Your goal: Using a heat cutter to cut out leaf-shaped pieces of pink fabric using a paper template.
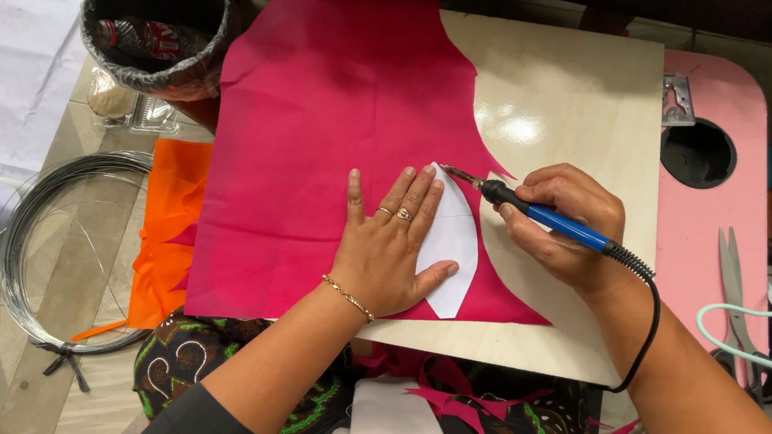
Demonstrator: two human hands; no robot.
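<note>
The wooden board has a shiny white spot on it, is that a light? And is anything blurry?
In the head view, the bright patch on the wooden board is glare, probably from a light overhead. The left hand, pink fabric and the blue-handled hot tool in the right hand look sharp; the hands cast only soft shadows.

The left hand (390, 246) covers the left part of the white petal-shaped paper template (452, 242), the magenta fabric sheet (320, 116) runs past the frame's top edge, the coil of thin grey wire (25, 239) at lower left partly hides under the orange fabric piece (171, 215), and the grey-handled scissors (736, 288) at right are blurred.
</note>
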